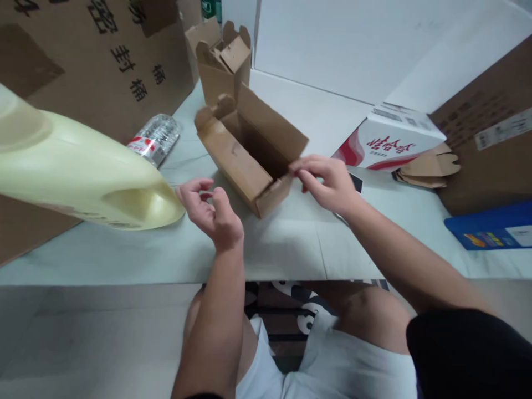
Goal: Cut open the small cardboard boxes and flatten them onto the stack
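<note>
An open brown cardboard box lies tilted on the pale tabletop, its long flap raised and the inside dark. My right hand pinches the box's near right end between thumb and fingers. To the left of the box is my left hand, in the air, fingers half curled and apart, holding nothing that I can see. Beside its fingertips is the base of a large pale yellow bottle, which leans in from the left edge; whether they touch I cannot tell.
A clear plastic bottle lies behind the yellow one. Another open carton stands at the back. On the right are a white-and-red box, flattened cardboard and a blue package. Large cartons flank the table.
</note>
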A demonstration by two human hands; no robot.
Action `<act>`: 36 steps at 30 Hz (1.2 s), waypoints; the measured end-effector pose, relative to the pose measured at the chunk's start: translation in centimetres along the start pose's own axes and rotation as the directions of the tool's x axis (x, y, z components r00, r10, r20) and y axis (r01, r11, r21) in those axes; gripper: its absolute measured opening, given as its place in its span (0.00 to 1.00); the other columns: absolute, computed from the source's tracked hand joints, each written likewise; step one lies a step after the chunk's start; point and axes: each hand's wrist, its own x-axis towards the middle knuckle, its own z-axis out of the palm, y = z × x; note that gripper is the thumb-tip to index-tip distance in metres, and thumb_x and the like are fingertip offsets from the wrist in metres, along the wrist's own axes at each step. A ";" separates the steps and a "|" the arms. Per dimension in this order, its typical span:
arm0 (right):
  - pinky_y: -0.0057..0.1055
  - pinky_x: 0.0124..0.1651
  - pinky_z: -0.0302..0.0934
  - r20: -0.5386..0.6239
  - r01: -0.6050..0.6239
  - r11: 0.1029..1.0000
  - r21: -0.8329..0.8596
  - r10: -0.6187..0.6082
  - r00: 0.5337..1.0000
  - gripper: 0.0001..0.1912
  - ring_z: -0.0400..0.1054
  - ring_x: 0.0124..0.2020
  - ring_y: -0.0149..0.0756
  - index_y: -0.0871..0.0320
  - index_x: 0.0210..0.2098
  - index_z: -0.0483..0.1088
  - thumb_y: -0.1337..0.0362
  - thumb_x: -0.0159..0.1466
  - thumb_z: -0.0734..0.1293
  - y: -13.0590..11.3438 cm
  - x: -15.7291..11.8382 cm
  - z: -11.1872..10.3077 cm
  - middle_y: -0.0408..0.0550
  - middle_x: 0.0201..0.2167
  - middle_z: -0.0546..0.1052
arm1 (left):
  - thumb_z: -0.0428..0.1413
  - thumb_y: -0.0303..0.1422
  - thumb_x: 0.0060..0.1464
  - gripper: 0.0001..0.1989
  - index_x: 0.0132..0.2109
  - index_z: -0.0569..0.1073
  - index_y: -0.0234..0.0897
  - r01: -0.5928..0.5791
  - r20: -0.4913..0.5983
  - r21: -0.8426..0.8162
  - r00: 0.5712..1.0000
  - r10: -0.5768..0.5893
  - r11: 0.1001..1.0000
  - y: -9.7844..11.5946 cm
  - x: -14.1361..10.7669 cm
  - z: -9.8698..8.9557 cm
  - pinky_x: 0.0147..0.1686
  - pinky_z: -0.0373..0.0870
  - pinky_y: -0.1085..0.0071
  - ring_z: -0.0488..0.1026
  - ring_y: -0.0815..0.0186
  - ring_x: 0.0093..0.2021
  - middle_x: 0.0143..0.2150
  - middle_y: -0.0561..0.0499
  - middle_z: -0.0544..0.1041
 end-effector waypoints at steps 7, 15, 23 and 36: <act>0.31 0.28 0.71 -0.243 0.153 0.979 0.137 -0.117 0.963 0.02 0.81 0.29 0.38 0.54 0.37 0.71 0.66 0.68 0.67 -1.4 -11.9 -3.6 0.49 0.31 0.85 | 0.57 0.45 0.61 0.14 0.38 0.83 0.43 -0.206 0.553 0.074 0.823 0.132 0.976 -1.0 -0.2 0.5 0.74 0.55 0.41 0.57 0.42 0.73 0.67 0.43 0.61; 0.37 0.37 0.69 -0.376 0.101 0.992 0.076 -0.065 0.925 0.10 0.73 0.37 0.38 0.53 0.43 0.77 0.58 0.67 0.65 -0.1 -14.7 -1.2 0.49 0.40 0.78 | 0.53 0.60 0.51 0.26 0.39 0.72 0.42 -0.215 0.513 -0.010 0.837 0.190 0.977 -2.4 -0.5 1.6 0.70 0.60 0.44 0.63 0.48 0.63 0.58 0.44 0.64; 0.50 0.57 0.73 -0.294 0.147 0.980 0.135 -0.102 0.950 0.12 0.77 0.56 0.48 0.51 0.36 0.70 0.51 0.67 0.63 0.1 -15.2 -0.6 0.51 0.56 0.81 | 0.48 0.57 0.47 0.23 0.36 0.58 0.44 -0.130 0.416 -0.111 0.895 0.165 0.985 -1.8 -1.3 3.0 0.64 0.66 0.48 0.65 0.52 0.58 0.50 0.45 0.62; 0.57 0.56 0.73 -0.232 0.115 0.979 0.171 -0.074 0.970 0.19 0.79 0.52 0.51 0.47 0.33 0.75 0.40 0.64 0.64 -0.1 -15.7 0.0 0.47 0.50 0.86 | 0.52 0.48 0.47 0.17 0.34 0.56 0.44 -0.017 0.440 -0.199 0.892 0.105 0.980 0.4 -2.0 3.4 0.61 0.68 0.52 0.67 0.54 0.53 0.44 0.44 0.62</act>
